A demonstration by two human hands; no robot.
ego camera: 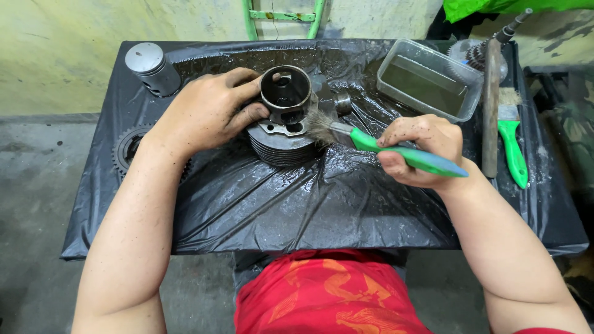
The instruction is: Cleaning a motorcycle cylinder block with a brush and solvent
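Left hand (207, 111) far left, fingers curled in a grip; right hand (421, 148) right, fist closed, both forearms extended.

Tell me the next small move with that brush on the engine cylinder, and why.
Probably drag the green-handled brush along the finned side of the cylinder: its bristles already touch the flange, the left hand steadies the part, the right hand grips the handle, and the metal looks grimy and wet.
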